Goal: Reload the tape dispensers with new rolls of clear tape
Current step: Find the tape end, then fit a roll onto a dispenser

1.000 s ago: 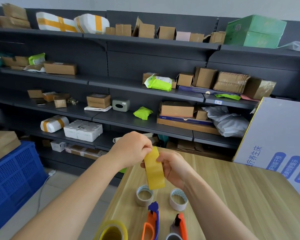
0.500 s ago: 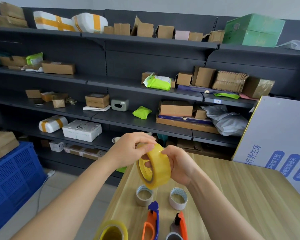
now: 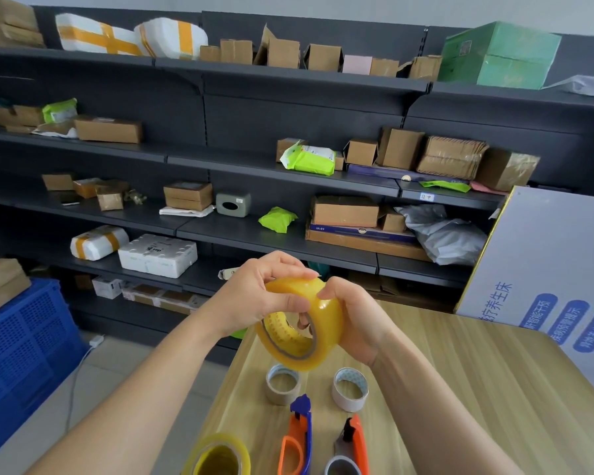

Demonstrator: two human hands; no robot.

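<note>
Spare tape roll (image 3: 220, 455) sits nearest you at the table (image 3: 460, 389) edge. Just right of it, the blue-tipped dispenser (image 3: 300, 430) and grey-tipped dispenser (image 3: 355, 440) lie side by side, with the brown core (image 3: 282, 383) and white core (image 3: 350, 389) beyond. Above those, off the wood, you hold the new roll (image 3: 302, 325): left hand (image 3: 254, 296) pinching its top rim, right hand (image 3: 354, 323) curled round the far side. Seems you're hunting the loose end, so turn slowly, drag a nail across, and lift a clean tab before threading.
</note>
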